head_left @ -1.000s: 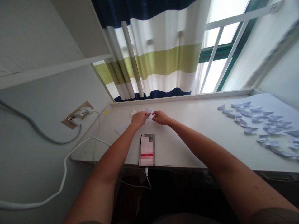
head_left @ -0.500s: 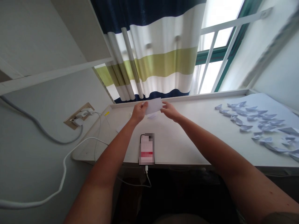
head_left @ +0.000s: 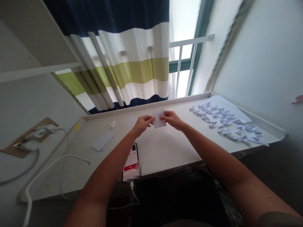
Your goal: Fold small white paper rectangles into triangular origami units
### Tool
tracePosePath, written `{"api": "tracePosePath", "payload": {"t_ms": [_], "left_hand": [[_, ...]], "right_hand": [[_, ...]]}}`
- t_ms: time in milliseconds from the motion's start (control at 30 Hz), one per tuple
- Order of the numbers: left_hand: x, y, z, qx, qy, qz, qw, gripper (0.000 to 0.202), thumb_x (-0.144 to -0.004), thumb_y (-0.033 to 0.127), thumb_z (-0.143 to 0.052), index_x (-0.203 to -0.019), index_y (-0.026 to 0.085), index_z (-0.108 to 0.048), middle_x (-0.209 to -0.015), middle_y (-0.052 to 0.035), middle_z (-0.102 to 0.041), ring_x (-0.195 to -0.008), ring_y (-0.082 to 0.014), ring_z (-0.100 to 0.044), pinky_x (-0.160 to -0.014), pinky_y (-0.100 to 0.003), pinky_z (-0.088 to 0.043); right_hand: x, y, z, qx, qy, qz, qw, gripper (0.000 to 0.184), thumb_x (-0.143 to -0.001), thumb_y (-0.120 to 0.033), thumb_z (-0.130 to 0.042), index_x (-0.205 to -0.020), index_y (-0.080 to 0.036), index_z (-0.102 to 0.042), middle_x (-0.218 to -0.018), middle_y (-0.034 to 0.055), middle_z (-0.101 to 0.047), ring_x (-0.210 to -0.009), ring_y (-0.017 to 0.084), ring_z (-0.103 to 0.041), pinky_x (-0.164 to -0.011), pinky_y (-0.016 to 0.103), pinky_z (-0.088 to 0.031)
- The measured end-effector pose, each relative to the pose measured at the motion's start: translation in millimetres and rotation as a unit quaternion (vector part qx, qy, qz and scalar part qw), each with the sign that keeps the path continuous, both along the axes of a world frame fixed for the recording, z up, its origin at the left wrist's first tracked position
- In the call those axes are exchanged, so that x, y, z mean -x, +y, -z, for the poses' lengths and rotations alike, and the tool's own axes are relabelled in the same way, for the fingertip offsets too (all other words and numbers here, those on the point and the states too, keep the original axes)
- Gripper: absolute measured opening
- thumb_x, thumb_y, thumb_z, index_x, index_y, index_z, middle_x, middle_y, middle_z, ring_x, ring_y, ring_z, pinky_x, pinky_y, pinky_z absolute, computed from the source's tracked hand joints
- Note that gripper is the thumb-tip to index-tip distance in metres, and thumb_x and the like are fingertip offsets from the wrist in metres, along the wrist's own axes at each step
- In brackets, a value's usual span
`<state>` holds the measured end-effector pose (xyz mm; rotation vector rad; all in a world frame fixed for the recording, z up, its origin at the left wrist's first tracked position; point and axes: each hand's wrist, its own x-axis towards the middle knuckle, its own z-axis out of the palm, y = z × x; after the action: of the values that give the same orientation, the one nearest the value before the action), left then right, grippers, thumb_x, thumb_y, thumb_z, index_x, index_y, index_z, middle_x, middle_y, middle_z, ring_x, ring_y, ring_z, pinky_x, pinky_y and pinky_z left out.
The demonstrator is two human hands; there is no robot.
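A small white sheet of paper is held upright above the desk, between both hands. My left hand pinches its left edge between thumb and fingers. On the other side, my right hand grips the right edge, its thumb lying on the near face and its fingers behind. Several folded white paper shapes stand in loose rows on the right of the desk. A stack of white paper lies to the left, and another paper piece lies partly behind my left hand.
A phone with a charging cable lies at the desk's front edge, partly under my left forearm. Crumpled white scraps sit at the back left. White cords run from a wall socket. Larger white sheets lie at the right.
My view has swung to the right. The paper has turned from lying wide to standing tall, and my right hand now grips its edge with the thumb across its face.
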<state>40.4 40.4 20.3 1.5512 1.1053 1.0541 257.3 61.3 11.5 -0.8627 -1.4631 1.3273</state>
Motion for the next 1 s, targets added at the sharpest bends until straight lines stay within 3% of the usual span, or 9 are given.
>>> {"api": "tracePosePath", "payload": {"t_ms": [100,233,333,400,500,600,733,900,1000], "left_hand": [[12.3,4.3,1.8,0.004,-0.008,-0.008,1.000,0.046,-0.074,0.059,-0.088,-0.081,0.017,-0.074,-0.079,-0.0057,-0.075,-0.074,-0.0174,-0.070,-0.069,-0.029,-0.053],[24.2,6.9,9.3,0.021,-0.031,-0.021,0.999,0.044,-0.072,0.049,-0.092,-0.097,0.017,-0.076,-0.075,-0.0035,-0.075,-0.070,-0.0168,-0.070,-0.071,-0.030,-0.054],[30.5,5.0,12.1,0.024,-0.045,-0.007,0.999,0.039,-0.076,0.043,-0.088,-0.104,0.017,-0.080,-0.084,-0.0054,-0.078,-0.076,-0.0172,-0.071,-0.075,-0.032,-0.057],[34.2,1.2,11.5,0.018,-0.049,0.005,0.999,0.030,-0.081,0.038,-0.081,-0.102,0.017,-0.083,-0.093,-0.0071,-0.080,-0.083,-0.0178,-0.070,-0.078,-0.033,-0.058],[38.2,-7.1,9.7,-0.009,-0.034,0.019,0.999,0.021,-0.086,0.033,-0.073,-0.091,0.017,-0.085,-0.100,-0.0083,-0.080,-0.091,-0.0188,-0.069,-0.081,-0.033,-0.058],[39.4,-14.6,11.1,-0.045,-0.008,0.028,0.999,0.022,-0.086,0.038,-0.080,-0.088,0.016,-0.083,-0.092,-0.0067,-0.078,-0.082,-0.0164,-0.066,-0.078,-0.032,-0.056],[37.1,-18.3,18.4,-0.028,-0.062,0.010,0.998,0.032,-0.076,0.037,-0.092,-0.093,0.016,-0.075,-0.085,-0.0028,-0.075,-0.077,-0.0150,-0.068,-0.073,-0.029,-0.056],[34.3,-18.9,23.2,0.009,-0.067,0.004,0.998,0.042,-0.077,0.035,-0.093,-0.091,0.019,-0.057,-0.077,-0.0001,-0.074,-0.070,-0.0158,-0.073,-0.067,-0.027,-0.056],[33.9,-20.5,21.4,0.011,-0.054,0.008,0.998,0.043,-0.078,0.032,-0.092,-0.097,0.020,-0.055,-0.074,0.0004,-0.076,-0.069,-0.0165,-0.074,-0.067,-0.027,-0.056]], "right_hand": [[10.4,-0.8,1.4,-0.019,-0.006,0.016,1.000,0.036,-0.071,-0.045,-0.090,-0.088,-0.016,-0.079,-0.089,0.0071,-0.082,-0.078,0.021,-0.071,-0.069,0.032,-0.056],[23.3,-2.2,9.5,0.001,0.012,0.034,0.999,0.042,-0.068,-0.046,-0.092,-0.096,-0.019,-0.078,-0.087,0.0066,-0.081,-0.077,0.024,-0.073,-0.067,0.033,-0.058],[24.2,-1.9,15.0,0.057,0.049,-0.005,0.997,0.035,-0.070,-0.042,-0.088,-0.095,-0.020,-0.078,-0.083,0.0037,-0.078,-0.076,0.022,-0.071,-0.068,0.034,-0.059],[21.1,-1.0,17.2,0.086,0.067,-0.020,0.994,0.024,-0.075,-0.039,-0.081,-0.087,-0.018,-0.078,-0.084,0.0051,-0.076,-0.080,0.022,-0.071,-0.075,0.036,-0.061],[16.8,-0.1,20.1,0.110,0.082,-0.052,0.989,0.027,-0.081,-0.043,-0.079,-0.082,-0.017,-0.078,-0.087,0.0081,-0.076,-0.086,0.023,-0.072,-0.081,0.038,-0.060],[17.7,-1.2,23.8,0.078,0.073,-0.068,0.992,0.035,-0.072,-0.046,-0.095,-0.081,-0.018,-0.076,-0.080,0.0032,-0.073,-0.078,0.019,-0.067,-0.074,0.034,-0.057],[23.0,-4.5,26.7,0.032,0.059,-0.064,0.996,0.047,-0.060,-0.045,-0.105,-0.083,-0.019,-0.075,-0.082,0.0018,-0.074,-0.075,0.017,-0.066,-0.069,0.031,-0.055],[20.7,-6.9,28.0,0.008,0.055,-0.060,0.997,0.046,-0.063,-0.043,-0.104,-0.089,-0.019,-0.076,-0.091,0.0037,-0.076,-0.084,0.019,-0.070,-0.072,0.032,-0.058],[17.4,-7.6,27.3,-0.001,0.037,-0.064,0.997,0.045,-0.066,-0.041,-0.103,-0.096,-0.019,-0.077,-0.098,0.0057,-0.077,-0.091,0.021,-0.072,-0.075,0.034,-0.058]]}}
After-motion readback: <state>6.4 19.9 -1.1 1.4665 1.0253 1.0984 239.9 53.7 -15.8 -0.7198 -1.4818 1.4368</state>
